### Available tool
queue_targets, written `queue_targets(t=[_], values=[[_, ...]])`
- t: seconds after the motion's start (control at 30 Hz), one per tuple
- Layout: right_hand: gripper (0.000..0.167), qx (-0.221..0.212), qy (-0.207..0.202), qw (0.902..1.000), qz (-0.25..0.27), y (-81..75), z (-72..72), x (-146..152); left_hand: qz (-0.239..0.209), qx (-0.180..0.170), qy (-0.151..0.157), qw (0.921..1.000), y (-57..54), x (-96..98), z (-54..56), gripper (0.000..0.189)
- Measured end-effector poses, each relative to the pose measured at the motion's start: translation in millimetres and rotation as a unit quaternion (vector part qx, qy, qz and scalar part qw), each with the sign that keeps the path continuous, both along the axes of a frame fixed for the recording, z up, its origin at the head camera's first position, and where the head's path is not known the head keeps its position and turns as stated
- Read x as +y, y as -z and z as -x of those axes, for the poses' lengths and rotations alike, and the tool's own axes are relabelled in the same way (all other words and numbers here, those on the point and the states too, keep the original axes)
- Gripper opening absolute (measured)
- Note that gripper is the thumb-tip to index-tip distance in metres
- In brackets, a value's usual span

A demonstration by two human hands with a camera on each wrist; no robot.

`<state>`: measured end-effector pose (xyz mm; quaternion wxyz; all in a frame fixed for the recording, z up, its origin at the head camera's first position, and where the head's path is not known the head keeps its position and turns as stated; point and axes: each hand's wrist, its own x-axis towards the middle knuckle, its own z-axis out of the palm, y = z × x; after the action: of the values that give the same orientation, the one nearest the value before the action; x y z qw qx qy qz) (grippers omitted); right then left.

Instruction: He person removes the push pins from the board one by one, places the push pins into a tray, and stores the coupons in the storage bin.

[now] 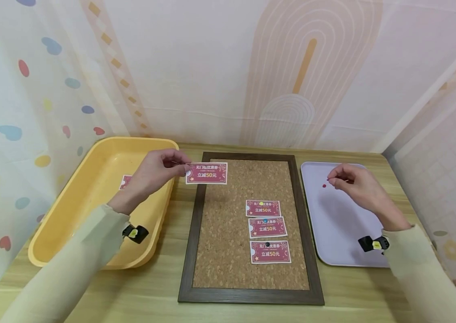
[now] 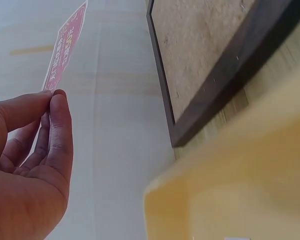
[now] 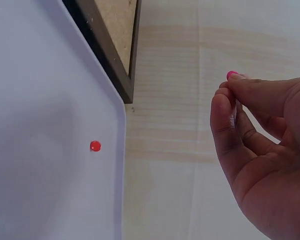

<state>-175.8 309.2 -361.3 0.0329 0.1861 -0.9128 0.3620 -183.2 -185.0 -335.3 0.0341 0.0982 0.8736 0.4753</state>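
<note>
With one end of a coupon (image 1: 212, 175) pinched above the left edge of the corkboard (image 1: 228, 251) by the left hand (image 1: 150, 174), and a pink pin (image 3: 232, 74) pinched by the right hand (image 1: 357, 186), the single-ended hold could let the coupon swing askew.

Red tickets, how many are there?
5: three tickets on the corkboard, one in the left hand, one in the yellow tub, partly behind the left arm. More may be hidden there.
</note>
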Motion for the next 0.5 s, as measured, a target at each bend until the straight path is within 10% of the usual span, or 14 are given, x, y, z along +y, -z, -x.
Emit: queue_targets(t=[0.5], values=[[0.005, -0.014, -0.012, 0.9998, -0.008, 11.4, 10.5, 15, 0.008, -0.044, -0.026, 0.9987, 3.7, -41.3, -6.3, 0.026]])
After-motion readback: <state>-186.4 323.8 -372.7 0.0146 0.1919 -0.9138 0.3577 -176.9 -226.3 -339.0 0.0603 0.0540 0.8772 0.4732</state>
